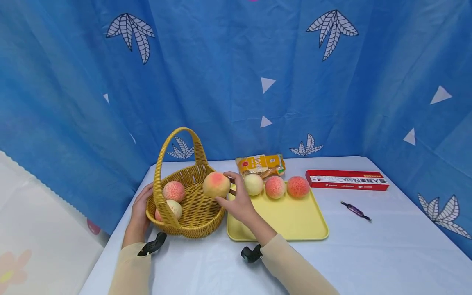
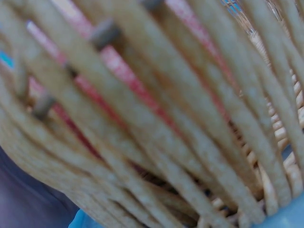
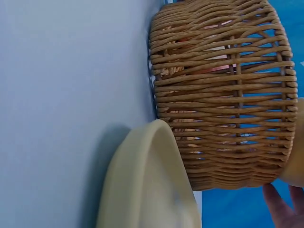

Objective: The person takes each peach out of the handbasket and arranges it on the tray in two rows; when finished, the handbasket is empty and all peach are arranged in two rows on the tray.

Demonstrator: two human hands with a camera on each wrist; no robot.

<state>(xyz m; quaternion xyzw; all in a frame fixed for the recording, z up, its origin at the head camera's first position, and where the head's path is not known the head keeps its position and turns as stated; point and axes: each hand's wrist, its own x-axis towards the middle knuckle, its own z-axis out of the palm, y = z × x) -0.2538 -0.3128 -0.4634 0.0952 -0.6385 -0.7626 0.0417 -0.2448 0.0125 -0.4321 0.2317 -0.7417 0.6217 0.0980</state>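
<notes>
A yellow-brown wicker basket (image 1: 197,229) with a tall arched handle stands on the left of the table. My left hand (image 1: 139,211) holds its left side at the rim; the left wrist view shows the weave (image 2: 166,118) very close. Inside lie a pinkish-red peach (image 1: 174,191), a pale peach (image 1: 174,208) and a further pink one partly hidden behind it. My right hand (image 1: 239,200) grips a larger yellow peach (image 1: 215,185) with a red blush, above the basket's right rim. In the right wrist view this peach (image 3: 295,156) shows beyond the rim, fingertips against it.
Right of the basket lies a yellow tray (image 1: 291,223). Along its far edge sit a pale peach (image 1: 253,184) and two pinkish-red peaches (image 1: 275,187). Behind stands an orange food packet (image 1: 261,164). A red pasta box (image 1: 346,180) and a purple-wrapped candy (image 1: 355,211) lie farther right.
</notes>
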